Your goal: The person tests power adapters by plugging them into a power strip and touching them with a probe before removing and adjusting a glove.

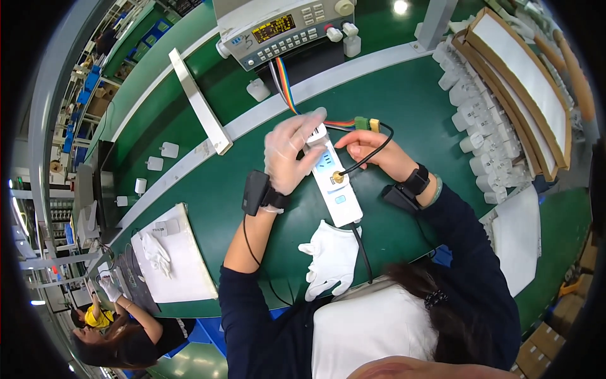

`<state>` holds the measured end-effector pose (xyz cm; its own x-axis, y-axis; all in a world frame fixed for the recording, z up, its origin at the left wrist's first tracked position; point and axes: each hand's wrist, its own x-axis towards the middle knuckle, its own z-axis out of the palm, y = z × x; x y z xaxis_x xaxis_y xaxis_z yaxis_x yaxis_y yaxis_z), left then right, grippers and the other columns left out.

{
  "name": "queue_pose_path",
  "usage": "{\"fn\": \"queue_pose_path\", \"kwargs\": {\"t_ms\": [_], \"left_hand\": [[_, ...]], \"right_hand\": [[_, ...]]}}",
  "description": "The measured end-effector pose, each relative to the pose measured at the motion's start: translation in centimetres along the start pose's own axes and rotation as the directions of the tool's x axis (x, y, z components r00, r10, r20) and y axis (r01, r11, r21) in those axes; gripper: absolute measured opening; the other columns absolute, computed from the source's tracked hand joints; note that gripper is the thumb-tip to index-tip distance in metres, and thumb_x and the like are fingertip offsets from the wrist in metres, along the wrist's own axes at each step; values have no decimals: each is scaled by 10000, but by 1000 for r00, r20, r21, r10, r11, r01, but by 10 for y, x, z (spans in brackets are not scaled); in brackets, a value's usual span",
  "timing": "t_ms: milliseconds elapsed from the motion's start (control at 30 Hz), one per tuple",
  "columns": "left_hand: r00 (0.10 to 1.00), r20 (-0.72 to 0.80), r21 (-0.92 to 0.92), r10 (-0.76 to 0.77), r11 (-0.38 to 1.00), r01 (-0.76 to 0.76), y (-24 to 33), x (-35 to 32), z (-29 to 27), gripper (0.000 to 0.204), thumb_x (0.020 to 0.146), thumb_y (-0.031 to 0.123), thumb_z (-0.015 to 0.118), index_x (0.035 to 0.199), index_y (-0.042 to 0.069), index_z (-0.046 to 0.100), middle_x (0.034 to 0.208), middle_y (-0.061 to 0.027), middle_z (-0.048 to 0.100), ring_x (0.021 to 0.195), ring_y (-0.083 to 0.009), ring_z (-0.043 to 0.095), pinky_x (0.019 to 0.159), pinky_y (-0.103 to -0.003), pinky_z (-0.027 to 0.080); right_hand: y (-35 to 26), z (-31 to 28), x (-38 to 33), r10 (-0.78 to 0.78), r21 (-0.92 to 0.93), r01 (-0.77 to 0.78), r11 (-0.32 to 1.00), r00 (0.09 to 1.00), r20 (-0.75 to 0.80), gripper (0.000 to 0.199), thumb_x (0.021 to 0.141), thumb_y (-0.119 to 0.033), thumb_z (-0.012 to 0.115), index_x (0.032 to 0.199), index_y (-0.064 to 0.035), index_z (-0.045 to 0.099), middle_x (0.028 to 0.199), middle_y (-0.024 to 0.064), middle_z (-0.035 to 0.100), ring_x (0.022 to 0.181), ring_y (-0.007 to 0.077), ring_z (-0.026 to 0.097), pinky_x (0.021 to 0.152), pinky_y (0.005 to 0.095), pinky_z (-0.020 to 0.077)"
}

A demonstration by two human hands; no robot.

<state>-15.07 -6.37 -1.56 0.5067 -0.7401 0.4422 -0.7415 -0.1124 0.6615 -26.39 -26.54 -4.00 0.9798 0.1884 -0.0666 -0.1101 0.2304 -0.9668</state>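
Observation:
A white power strip (341,201) lies on the green bench in front of me, its black cord running toward my body. My left hand (289,151), in a thin translucent glove, grips a white charger (317,135) at the strip's far end, thumb on the near side and fingers over the far side. My bare right hand (384,155) is just right of the strip, index finger reaching toward the charger, with nothing visible held. A brass-coloured plug (339,177) sits on the strip; its black cable (377,150) arcs over my right fingers to a green and yellow connector (366,124).
A white cloth glove (331,259) lies by the strip's near end. Beyond stands a bench instrument (284,31) with rainbow wires (286,85). Rows of white chargers (476,129) and a cardboard tray (521,76) are at right. A white board (180,265) lies left, near a co-worker.

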Motion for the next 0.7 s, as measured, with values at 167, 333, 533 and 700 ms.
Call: {"fn": "queue_pose_path", "kwargs": {"t_ms": [167,333,533,700], "left_hand": [[990,-140,69,10,998,0,31,-31,-16,507,730,166,714,1212,100,571,1076,-98,638,1019,-284,592,891,-386,422],[998,59,-92,-35,995,40,25,-50,17,470,710,213,723,1153,115,600,1123,-74,623,1088,-255,563,885,-368,402],[992,127,60,-6,998,-2,23,-49,25,423,706,239,721,1102,132,616,1113,-49,631,1078,-223,576,886,-351,379],[993,116,-35,2,999,2,26,-44,24,416,711,224,713,1100,117,613,1076,-45,645,1032,-215,595,883,-352,381]], "right_hand": [[-39,25,-20,-257,-503,284,816,958,124,291,889,-218,586,1112,-33,613,796,-6,506,746,105,494,652,231,404],[-34,40,-13,-359,-737,413,535,901,244,254,878,-201,597,1062,-29,630,834,39,537,797,169,523,696,283,425],[-57,38,6,-574,-514,537,669,812,102,157,890,-138,558,941,-11,634,913,69,581,816,189,532,749,303,427],[-38,31,52,-438,-554,337,761,897,-56,149,897,-105,529,902,11,621,962,79,601,850,197,537,784,300,427]]}}
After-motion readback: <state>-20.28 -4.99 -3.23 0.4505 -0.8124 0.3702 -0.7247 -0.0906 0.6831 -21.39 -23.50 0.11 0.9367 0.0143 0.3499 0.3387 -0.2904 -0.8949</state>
